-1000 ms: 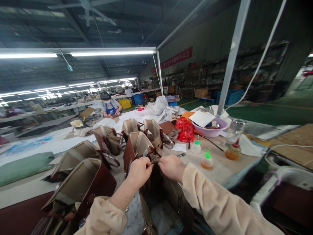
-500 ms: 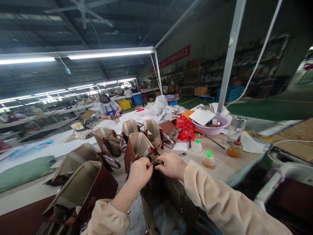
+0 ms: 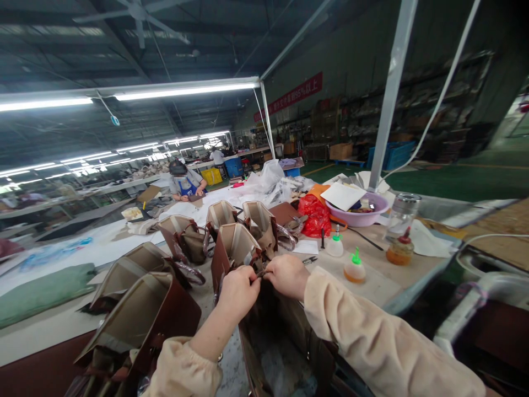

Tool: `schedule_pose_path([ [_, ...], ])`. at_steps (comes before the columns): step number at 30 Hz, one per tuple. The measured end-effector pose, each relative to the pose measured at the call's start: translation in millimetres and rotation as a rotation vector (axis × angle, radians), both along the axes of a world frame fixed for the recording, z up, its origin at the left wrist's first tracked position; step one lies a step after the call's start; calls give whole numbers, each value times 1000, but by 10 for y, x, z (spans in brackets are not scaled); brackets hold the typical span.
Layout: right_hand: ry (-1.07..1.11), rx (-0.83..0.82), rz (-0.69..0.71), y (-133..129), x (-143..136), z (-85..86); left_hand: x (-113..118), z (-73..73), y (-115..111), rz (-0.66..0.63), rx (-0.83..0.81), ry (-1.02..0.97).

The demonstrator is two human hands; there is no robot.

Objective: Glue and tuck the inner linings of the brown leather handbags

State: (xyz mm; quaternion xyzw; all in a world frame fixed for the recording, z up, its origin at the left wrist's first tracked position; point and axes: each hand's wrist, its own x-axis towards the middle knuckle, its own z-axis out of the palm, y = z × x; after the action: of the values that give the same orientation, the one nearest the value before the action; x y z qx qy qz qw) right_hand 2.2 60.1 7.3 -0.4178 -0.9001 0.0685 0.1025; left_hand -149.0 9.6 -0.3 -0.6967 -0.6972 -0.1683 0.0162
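Directly before me stands an open handbag (image 3: 320, 353) with a brown outside and a dark, olive-brown lining. At its far rim my left hand (image 3: 238, 292) is closed, thumb and fingers pinching the edge of the lining. Close beside it, my right hand (image 3: 286, 275) pinches the same edge, only a narrow gap between the two. My fingers hide most of the gripped strip. Just beyond my hands sits another brown bag (image 3: 235, 245) with a beige inside. To the left, a larger open bag (image 3: 136, 309) shows its pale lining.
More open bags (image 3: 179, 234) stand across the table. On the right are green-capped bottles (image 3: 354, 270), a red-capped bottle (image 3: 400, 249), a glass jar (image 3: 403, 212), a purple basin (image 3: 367, 212) and a red plastic bag (image 3: 314, 215). A co-worker (image 3: 185, 182) sits at the far side.
My right hand has shifted slightly left, nearer my left hand, and less of the lining edge shows between them. My left hand stays almost in place.
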Motion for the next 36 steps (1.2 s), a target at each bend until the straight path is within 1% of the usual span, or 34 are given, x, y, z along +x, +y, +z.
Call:
schedule_pose_path([
  [3, -5, 23, -18, -15, 8, 2, -18, 4, -23, -35, 6, -38],
  [8, 4, 42, -30, -43, 3, -9, -81, 6, -66, -115, -62, -306],
  [10, 2, 41, -30, -49, 2, -13, -95, 0, -70, -105, -99, -336],
  [13, 0, 27, -37, -57, 3, -12, -97, -2, -67, -67, -129, -247],
  [16, 14, 16, -49, -65, 1, -16, -96, 19, -65, -81, -150, -154],
  [23, 43, 31, -50, -40, -3, -80, -115, 70, -74, -111, -203, -80],
  [25, 51, 38, -45, -26, -1, -96, -113, 74, -98, -131, -159, -109],
  [28, 57, 46, -51, -26, -3, -100, -98, 83, -166, -157, -28, -101],
  [32, 53, 44, -67, -61, -12, -77, -85, 95, -259, -218, 103, 96],
  [36, 34, 14, -82, -82, -10, -56, -93, 81, -282, -213, 192, 237],
])
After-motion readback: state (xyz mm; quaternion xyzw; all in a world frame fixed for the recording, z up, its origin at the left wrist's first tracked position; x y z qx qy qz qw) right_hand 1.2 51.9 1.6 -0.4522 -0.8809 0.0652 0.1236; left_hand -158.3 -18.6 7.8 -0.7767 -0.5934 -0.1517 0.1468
